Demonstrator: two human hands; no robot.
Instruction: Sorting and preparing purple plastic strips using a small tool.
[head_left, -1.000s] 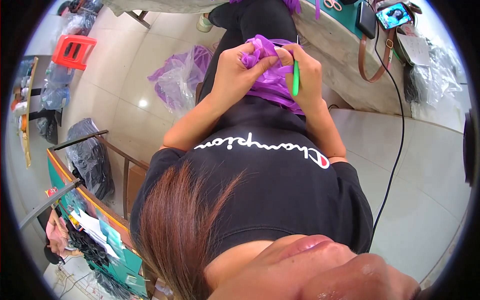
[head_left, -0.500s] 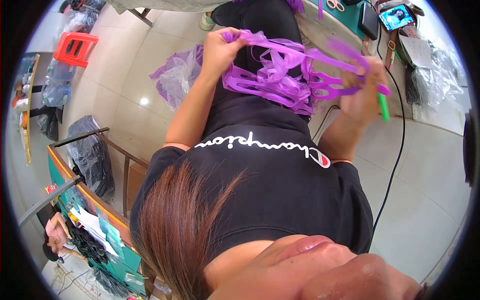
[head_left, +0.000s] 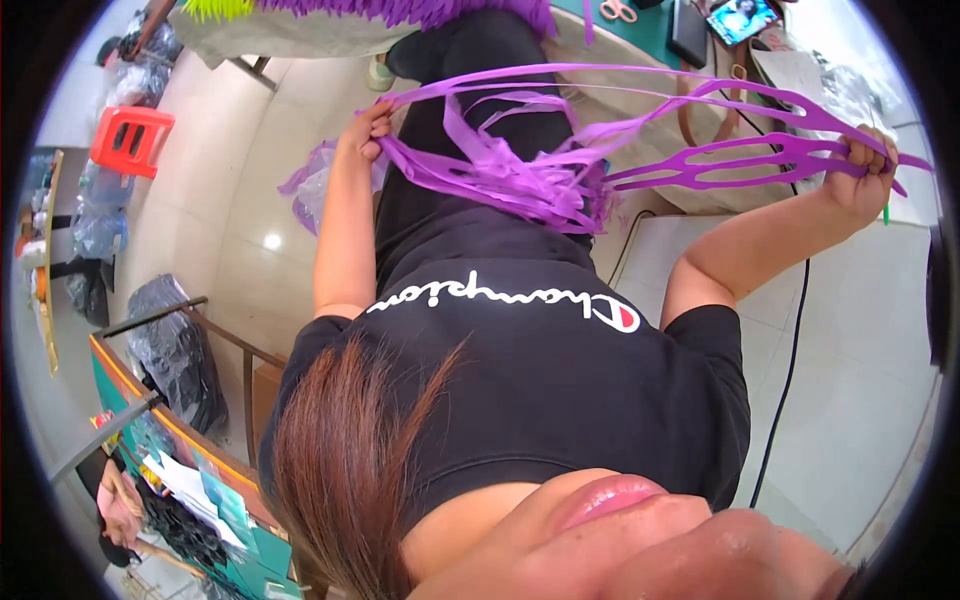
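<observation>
A tangle of purple fabric-like strips (head_left: 530, 180) lies across my lap. My left hand (head_left: 370, 130) is closed on one end of the strips, held out over the left side of my lap. Far out to the right, my right hand (head_left: 862, 175) grips the other ends, where the wider purple pieces with long slots (head_left: 725, 165) come together. Between the hands the upper strips stretch nearly taut, while the rest hang loose in a bundle. A thin green object (head_left: 886, 213) pokes out below my right hand; its kind is hidden.
Ahead, a covered table holds purple fringe (head_left: 420, 8), orange-handled scissors (head_left: 618, 10) and a lit phone (head_left: 742, 18). A red stool (head_left: 132, 140) stands left. A black cable (head_left: 790, 370) crosses the floor at right. Another person (head_left: 120, 510) is at the lower left.
My hands have moved apart, the right one far outward to the right and the left one further left. The purple strips are now drawn out longer between them.
</observation>
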